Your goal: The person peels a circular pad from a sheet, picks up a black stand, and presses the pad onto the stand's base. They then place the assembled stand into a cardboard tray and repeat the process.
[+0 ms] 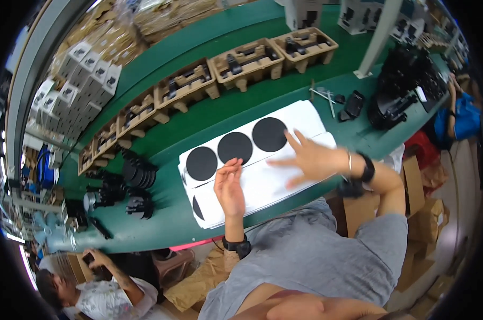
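Left hand [229, 188] is resting on the stack of white sheets [268, 181], fingers held together and pointing up, fingertips touching the lower edge of the middle black disc [235, 148]. Right hand [309, 158] is lying flat on the same sheets just beside it, fingers spread wide and slightly blurred, close under the right black disc [269, 134]. Both wrists are wearing dark bands. The sheets are lying near the front edge of the green table [161, 213], with a third black disc [201, 163] sitting to the left in the row. Further left, black round parts [137, 173] are piling up. Beyond, brown cardboard trays [246, 61] are standing in a row, holding dark parts.
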